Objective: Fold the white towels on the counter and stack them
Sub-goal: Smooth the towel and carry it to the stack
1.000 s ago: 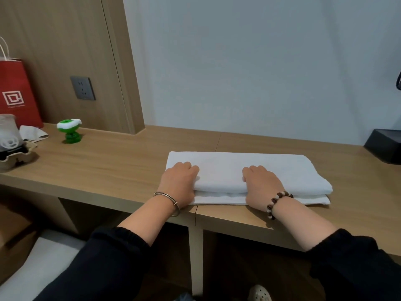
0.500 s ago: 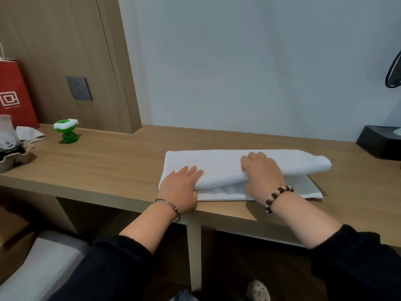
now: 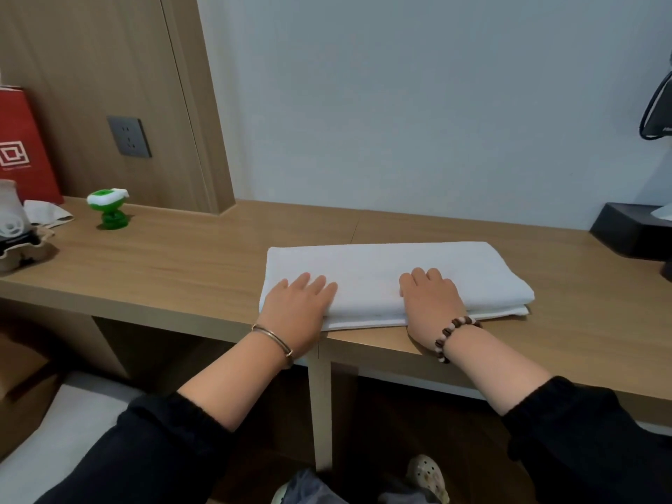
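One white towel (image 3: 385, 271) lies folded into a long flat rectangle near the front edge of the wooden counter (image 3: 182, 263). My left hand (image 3: 296, 309) rests flat on the towel's near left corner, fingers spread. Palm down, my right hand (image 3: 429, 303) presses on the towel's front edge right of its middle. Neither hand grips the cloth. The towel's layered edges show at its right end.
A green and white small object (image 3: 109, 209) stands at the back left. Left of it are a red paper bag (image 3: 22, 147), a crumpled white cloth (image 3: 45, 212) and a cup in a cardboard holder (image 3: 12, 227). A black box (image 3: 632, 231) sits at the right.
Half a second ago my right hand held the towel's top layer lifted toward the right. That layer now lies flat, and both hands rest on top.
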Demonstrator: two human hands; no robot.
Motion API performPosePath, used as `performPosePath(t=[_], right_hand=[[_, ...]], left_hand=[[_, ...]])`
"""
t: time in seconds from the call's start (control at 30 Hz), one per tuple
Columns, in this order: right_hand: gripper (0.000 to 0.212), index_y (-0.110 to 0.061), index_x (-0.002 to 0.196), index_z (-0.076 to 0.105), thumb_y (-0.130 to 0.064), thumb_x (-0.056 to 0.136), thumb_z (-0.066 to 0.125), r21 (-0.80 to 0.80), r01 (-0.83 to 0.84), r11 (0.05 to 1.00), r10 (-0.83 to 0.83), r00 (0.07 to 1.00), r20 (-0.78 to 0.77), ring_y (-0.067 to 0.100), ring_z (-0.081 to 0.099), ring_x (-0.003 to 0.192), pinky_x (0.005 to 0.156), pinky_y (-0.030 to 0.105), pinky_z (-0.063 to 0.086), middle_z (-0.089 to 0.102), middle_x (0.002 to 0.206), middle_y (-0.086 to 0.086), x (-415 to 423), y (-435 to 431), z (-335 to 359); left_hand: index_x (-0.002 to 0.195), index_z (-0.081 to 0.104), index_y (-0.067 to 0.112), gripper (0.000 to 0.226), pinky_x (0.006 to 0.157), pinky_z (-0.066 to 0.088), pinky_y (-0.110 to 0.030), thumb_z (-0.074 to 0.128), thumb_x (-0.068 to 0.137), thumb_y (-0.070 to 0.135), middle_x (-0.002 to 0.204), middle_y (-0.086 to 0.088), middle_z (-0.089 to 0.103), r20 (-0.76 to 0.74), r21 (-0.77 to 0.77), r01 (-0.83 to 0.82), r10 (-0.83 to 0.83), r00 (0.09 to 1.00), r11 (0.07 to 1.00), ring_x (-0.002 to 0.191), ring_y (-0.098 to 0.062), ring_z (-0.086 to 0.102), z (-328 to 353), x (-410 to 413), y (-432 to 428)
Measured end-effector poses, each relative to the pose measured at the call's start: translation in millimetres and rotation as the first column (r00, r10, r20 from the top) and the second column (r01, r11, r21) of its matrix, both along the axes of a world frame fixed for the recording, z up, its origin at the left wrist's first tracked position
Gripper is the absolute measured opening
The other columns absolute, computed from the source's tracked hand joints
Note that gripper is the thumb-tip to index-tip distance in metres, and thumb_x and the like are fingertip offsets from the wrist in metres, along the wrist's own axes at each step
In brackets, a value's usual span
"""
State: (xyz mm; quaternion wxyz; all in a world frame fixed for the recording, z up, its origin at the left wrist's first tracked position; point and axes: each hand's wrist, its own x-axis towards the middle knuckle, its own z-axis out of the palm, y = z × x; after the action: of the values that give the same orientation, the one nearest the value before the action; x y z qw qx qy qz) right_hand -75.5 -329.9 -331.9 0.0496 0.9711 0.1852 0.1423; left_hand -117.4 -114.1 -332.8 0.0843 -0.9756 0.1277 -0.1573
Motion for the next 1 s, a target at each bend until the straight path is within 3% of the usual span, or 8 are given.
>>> performPosePath(t=[0.1, 0.2, 0.3, 0.5, 0.6, 0.67, 0.8, 1.0], right_hand=[[0.036, -0.017, 0.113, 0.043, -0.002, 0.082, 0.038, 0.008, -0.012, 1.0, 0.012, 0.999, -0.039, 0.023, 0.04, 0.103, 0.075, 0.03, 0.03, 0.044, 0.114, 0.004, -1.7, -0.7, 3.6], [0.028, -0.021, 0.098, 0.042, 0.001, 0.08, 0.044, 0.11, -0.009, 0.994, 0.023, 0.991, -0.131, 0.02, 0.038, 0.096, 0.076, 0.029, 0.032, 0.045, 0.106, 0.001, -0.7, -3.0, 18.6], [0.029, -0.023, 0.086, 0.038, 0.002, 0.075, 0.048, 0.217, -0.013, 0.976, 0.021, 0.999, -0.035, 0.016, 0.034, 0.089, 0.072, 0.029, 0.029, 0.041, 0.094, -0.004, -4.9, -5.0, 27.9], [0.032, -0.023, 0.097, 0.038, -0.004, 0.074, 0.051, 0.07, -0.045, 0.997, 0.048, 0.998, -0.041, 0.018, 0.037, 0.091, 0.07, 0.028, 0.03, 0.045, 0.103, -0.002, -16.1, -11.2, 3.4], [0.032, -0.022, 0.101, 0.041, -0.008, 0.074, 0.05, 0.042, -0.04, 0.998, 0.041, 0.999, -0.031, 0.019, 0.038, 0.093, 0.071, 0.029, 0.029, 0.045, 0.105, 0.0, -11.9, -7.5, 2.1], [0.031, -0.021, 0.103, 0.042, -0.009, 0.075, 0.05, 0.023, -0.03, 0.999, 0.03, 0.999, -0.021, 0.019, 0.037, 0.092, 0.07, 0.029, 0.029, 0.046, 0.105, 0.0, -10.5, -5.4, -0.1], [0.03, -0.021, 0.104, 0.042, -0.009, 0.078, 0.049, -0.008, 0.012, 1.0, -0.012, 1.0, -0.006, 0.017, 0.027, 0.084, 0.07, 0.029, 0.028, 0.045, 0.104, 0.001, -10.6, -4.7, -2.2], [0.031, -0.02, 0.105, 0.042, -0.01, 0.077, 0.051, -0.042, 0.026, 0.999, -0.027, 0.999, -0.034, 0.018, 0.031, 0.087, 0.071, 0.029, 0.028, 0.043, 0.104, 0.0, -13.5, -4.2, 0.6]], left_hand=[[0.146, 0.02, 0.024, 0.059, 0.108, 0.026, -0.039, 0.04, 0.092, 0.014, 0.154, 0.005, 0.021, -0.085, -0.089, -0.046, 0.038, 0.996, 0.995, 0.141, -0.019, 0.018, -9.4, -2.3, 2.8], [0.148, 0.018, 0.025, 0.06, 0.112, 0.02, -0.04, 0.038, 0.093, 0.014, 0.156, 0.005, 0.018, -0.106, -0.124, -0.065, 0.052, 0.993, 0.99, 0.143, -0.019, 0.014, -8.8, -0.5, 1.0], [0.149, 0.015, 0.025, 0.06, 0.113, 0.018, -0.042, 0.037, 0.094, 0.014, 0.157, 0.004, 0.016, -0.133, -0.12, -0.083, 0.067, 0.989, 0.989, 0.144, -0.02, 0.013, -10.1, 0.5, 1.0], [0.148, 0.017, 0.024, 0.058, 0.111, 0.023, -0.042, 0.039, 0.094, 0.016, 0.156, 0.003, 0.018, -0.118, -0.086, -0.05, 0.039, 0.992, 0.995, 0.142, -0.021, 0.017, -5.8, -1.3, -1.2], [0.139, 0.035, 0.022, 0.049, 0.099, 0.039, -0.037, 0.04, 0.092, 0.012, 0.143, 0.003, 0.04, -0.059, -0.055, 0.004, -0.008, 0.998, 0.998, 0.131, -0.019, 0.035, 0.8, -5.1, 3.2], [0.123, 0.052, 0.018, 0.038, 0.078, 0.046, -0.033, 0.043, 0.087, 0.009, 0.12, 0.001, 0.058, 0.024, -0.053, 0.056, -0.055, 0.998, 0.997, 0.112, -0.02, 0.052, 6.0, -9.1, 7.1], [0.07, 0.062, 0.007, 0.021, 0.041, 0.035, -0.025, 0.068, 0.056, -0.007, 0.063, -0.006, 0.061, 0.212, -0.066, 0.221, -0.203, 0.956, 0.973, 0.055, -0.027, 0.058, 10.7, -23.9, 9.7], [0.08, 0.07, 0.009, 0.022, 0.043, 0.052, -0.028, 0.075, 0.06, 0.005, 0.088, -0.002, 0.072, 0.303, -0.139, 0.32, -0.268, 0.915, 0.937, 0.078, -0.019, 0.07, -4.9, -37.1, 13.0]])
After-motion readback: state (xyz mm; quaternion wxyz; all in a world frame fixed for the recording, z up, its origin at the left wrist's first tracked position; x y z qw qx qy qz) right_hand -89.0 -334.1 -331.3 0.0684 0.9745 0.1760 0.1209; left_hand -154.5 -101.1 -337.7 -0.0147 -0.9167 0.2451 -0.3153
